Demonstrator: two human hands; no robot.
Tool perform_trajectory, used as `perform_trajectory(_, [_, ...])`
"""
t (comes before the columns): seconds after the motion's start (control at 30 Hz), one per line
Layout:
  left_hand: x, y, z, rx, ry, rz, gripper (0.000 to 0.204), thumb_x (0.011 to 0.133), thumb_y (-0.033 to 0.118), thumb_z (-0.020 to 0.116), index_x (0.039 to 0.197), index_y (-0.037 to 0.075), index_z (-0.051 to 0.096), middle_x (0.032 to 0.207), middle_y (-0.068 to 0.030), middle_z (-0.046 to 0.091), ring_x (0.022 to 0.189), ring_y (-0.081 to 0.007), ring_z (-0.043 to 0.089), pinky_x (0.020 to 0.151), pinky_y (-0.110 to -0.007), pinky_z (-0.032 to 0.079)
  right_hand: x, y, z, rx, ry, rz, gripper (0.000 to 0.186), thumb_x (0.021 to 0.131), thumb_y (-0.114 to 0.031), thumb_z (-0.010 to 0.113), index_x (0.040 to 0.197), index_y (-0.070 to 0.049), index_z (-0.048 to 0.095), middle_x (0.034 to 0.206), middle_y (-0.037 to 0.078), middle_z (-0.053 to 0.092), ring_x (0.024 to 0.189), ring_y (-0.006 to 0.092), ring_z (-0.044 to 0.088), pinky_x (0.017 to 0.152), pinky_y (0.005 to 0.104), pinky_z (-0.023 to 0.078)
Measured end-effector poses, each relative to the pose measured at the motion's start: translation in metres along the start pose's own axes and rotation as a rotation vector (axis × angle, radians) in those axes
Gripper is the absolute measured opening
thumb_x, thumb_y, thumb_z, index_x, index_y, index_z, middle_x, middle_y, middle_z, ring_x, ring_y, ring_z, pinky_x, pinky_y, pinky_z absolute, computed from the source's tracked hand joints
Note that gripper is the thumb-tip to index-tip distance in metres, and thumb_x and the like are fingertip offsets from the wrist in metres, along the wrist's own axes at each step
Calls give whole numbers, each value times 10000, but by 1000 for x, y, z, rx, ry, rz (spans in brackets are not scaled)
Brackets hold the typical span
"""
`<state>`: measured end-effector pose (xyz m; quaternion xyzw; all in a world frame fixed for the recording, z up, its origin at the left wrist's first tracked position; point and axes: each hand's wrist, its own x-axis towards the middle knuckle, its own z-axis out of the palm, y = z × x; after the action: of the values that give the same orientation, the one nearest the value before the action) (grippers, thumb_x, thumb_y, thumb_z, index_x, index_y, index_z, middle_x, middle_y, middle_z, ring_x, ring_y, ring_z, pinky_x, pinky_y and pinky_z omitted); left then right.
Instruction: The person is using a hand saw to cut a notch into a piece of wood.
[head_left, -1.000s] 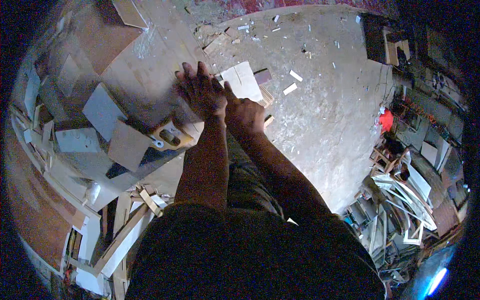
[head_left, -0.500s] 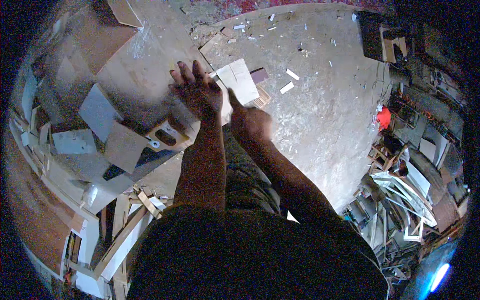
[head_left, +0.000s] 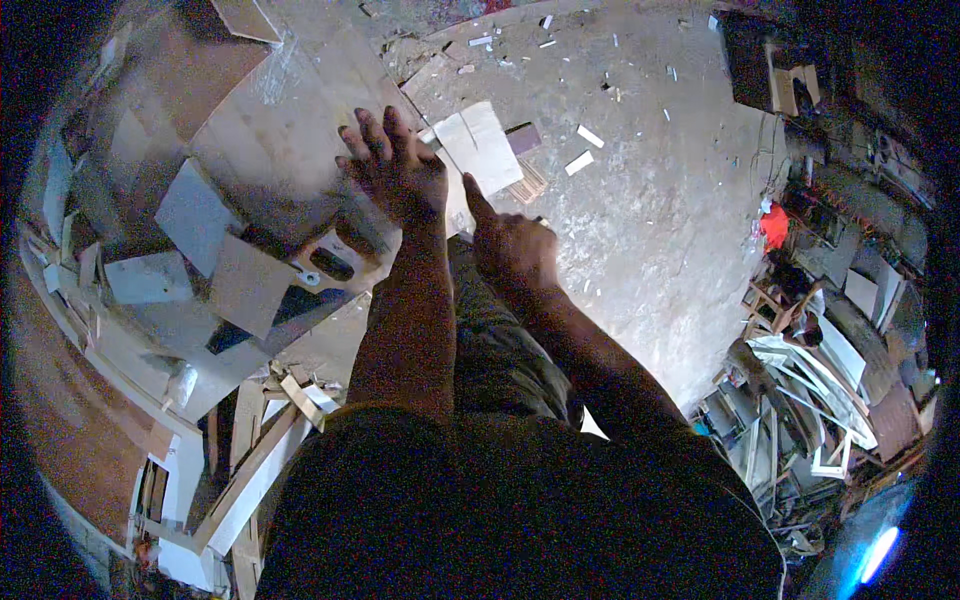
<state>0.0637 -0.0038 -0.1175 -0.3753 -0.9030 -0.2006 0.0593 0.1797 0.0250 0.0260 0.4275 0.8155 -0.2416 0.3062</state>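
Two hands up front, both changed vs a sec ago. Left hand [head_left: 395,175] was lying over the big plywood sheet [head_left: 270,130] edge w/ fingers closer together; now fingers spread wide, palm flat, pressing near the sheet's right edge, nothing clamped in it. Right hand [head_left: 515,245] has pulled back from beside the left and dropped lower; now loosely curled w/ one finger pointing up toward the pale board piece [head_left: 480,145] on the floor [head_left: 640,220]. Can't tell if anything small sits inside that curl. Judgement: left is steadying the sheet while right works along its edge.

Sheet lies on the worktop [head_left: 120,330], its right edge just beside the pale board piece.

Around: grey offcuts [head_left: 195,215] and a cut-out piece w/ a slot [head_left: 335,262] on the sheet, close under the left wrist, likely in the way. Small wood scraps [head_left: 585,150] scattered on floor. Red cloth [head_left: 773,225] and stacked white frames [head_left: 810,380] well apart at right.
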Motion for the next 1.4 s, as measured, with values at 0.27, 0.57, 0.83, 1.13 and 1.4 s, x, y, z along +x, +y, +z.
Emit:
perform_trajectory(0.27, [3, 8, -6, -16, -97, -40, 515, 791, 183, 541, 1303, 133, 518, 1454, -153, 386, 1372, -419, 263, 1083, -630, 183, 10, -2, -7, 93, 4, -10, 486, 900, -224, 474, 1374, -133, 417, 750, 141, 676, 647, 308, 671, 548, 432, 523])
perform_trajectory(0.57, [1, 7, -3, -30, -20, 0, 487, 812, 186, 527, 1295, 125, 531, 1445, -156, 400, 1355, -428, 295, 1072, -635, 202, 2, 1, 8, 63, 97, -22, 753, 873, -256, 553, 1505, -256, 144, 711, 136, 668, 589, 281, 663, 507, 431, 523])
perform_trajectory(0.83, [5, 13, -4, -4, -43, -2, 457, 808, 165, 546, 1263, 117, 544, 1434, -152, 412, 1351, -419, 302, 1065, -639, 210, 19, -5, 3, 103, 92, 12, 709, 848, -236, 566, 1480, -216, 246, 734, 141, 677, 622, 304, 670, 526, 452, 514])
perform_trajectory(1.13, [1, 12, -6, -32, -9, 10, 484, 815, 178, 528, 1296, 128, 542, 1468, -124, 379, 1365, -407, 289, 1078, -633, 192, 12, 0, 8, 99, 83, 36, 732, 841, -273, 601, 1478, -251, 241, 736, 154, 673, 643, 301, 675, 545, 459, 529])
perform_trajectory(1.4, [2, 17, -6, -72, 15, 32, 472, 814, 179, 530, 1282, 121, 554, 1454, -134, 398, 1363, -412, 295, 1079, -622, 199, 20, 1, 14, 135, 132, 21, 712, 849, -206, 554, 1481, -248, 228, 731, 143, 675, 605, 313, 668, 541, 464, 529])
